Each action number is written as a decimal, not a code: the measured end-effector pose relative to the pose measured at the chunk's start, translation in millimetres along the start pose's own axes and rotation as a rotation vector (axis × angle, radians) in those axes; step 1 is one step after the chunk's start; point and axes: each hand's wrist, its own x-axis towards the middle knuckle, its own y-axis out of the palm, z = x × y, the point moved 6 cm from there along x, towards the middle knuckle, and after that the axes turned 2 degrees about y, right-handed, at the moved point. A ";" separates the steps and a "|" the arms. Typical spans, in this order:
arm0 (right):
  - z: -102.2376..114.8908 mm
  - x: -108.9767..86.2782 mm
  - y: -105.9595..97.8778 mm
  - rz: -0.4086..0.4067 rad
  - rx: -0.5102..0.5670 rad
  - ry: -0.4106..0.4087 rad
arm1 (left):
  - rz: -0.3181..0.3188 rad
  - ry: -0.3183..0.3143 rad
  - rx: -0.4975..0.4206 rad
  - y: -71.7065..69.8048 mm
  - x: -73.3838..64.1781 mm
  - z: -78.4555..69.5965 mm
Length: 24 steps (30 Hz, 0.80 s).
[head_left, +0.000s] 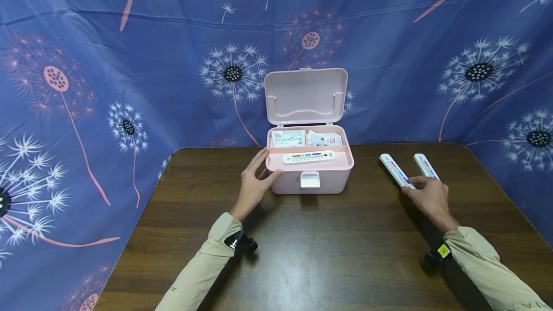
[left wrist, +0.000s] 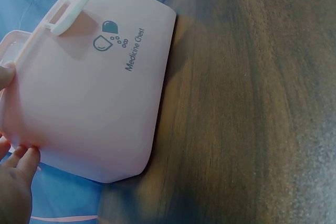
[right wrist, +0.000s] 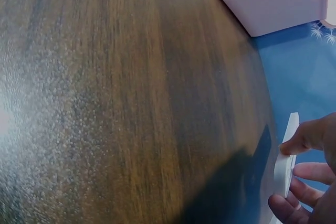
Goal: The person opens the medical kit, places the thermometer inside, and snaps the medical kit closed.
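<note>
Box, pink and open, stands near the back edge of the brown table, its lid raised in front of the blue cloth. The left hand holds its near left corner, thumb at the front rim, fingers against the side wall. A white latch juts from the front (the words "Medicine Chest" show there in the left wrist view). Inside, a white thermometer lies crosswise in the front section; behind the divider sit a packet marked "Surgical" on the left and paler packets on the right.

Well to the right of the box, the right hand pinches a second thermometer between thumb and fingers, its far end pointing toward the table's back edge. A third thermometer shows just beside it, partly hidden by the hand; whether the fingers touch that one too, I cannot tell.
</note>
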 end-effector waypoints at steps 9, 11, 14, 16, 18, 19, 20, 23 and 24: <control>6.3 -0.2 -4.5 -0.004 0.007 -0.026 | -0.022 -0.006 0.005 1.5 1.3 17.3; 8.6 -0.1 -5.1 -0.001 0.008 -0.027 | -0.026 -0.021 0.016 1.7 1.5 26.0; 11.6 -0.1 -5.7 0.007 0.007 -0.024 | -0.028 -0.026 0.024 1.8 1.6 33.7; 13.0 -0.1 -5.7 0.012 0.006 -0.021 | -0.027 -0.017 0.024 1.8 1.3 34.2; 14.6 0.1 -5.8 0.014 0.005 -0.021 | -0.026 -0.011 0.026 1.8 1.2 33.9; 15.5 0.3 -5.9 0.014 0.004 -0.022 | -0.026 -0.011 0.028 1.8 1.1 33.7; 16.5 0.6 -6.1 0.013 0.006 -0.024 | -0.027 -0.013 0.029 1.9 1.0 33.3; 19.6 1.3 -6.8 0.008 0.007 -0.030 | -0.024 -0.012 0.029 1.8 1.2 29.8; 20.7 1.7 -6.9 0.007 0.010 -0.034 | -0.023 -0.008 0.022 1.8 1.2 27.3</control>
